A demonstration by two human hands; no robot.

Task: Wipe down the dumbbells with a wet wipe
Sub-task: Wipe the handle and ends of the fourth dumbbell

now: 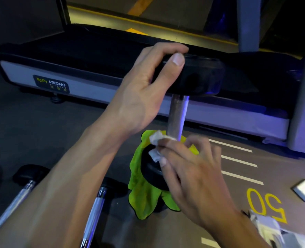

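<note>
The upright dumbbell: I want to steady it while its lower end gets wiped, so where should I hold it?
Grip the top head from above and the left, as the left hand does. The dumbbell stands on end on the green cloth; this leaves handle and lower head free.

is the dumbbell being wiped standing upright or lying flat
Upright: the dumbbell stands on end on the green cloth, handle vertical, left hand gripping its top head.
</note>
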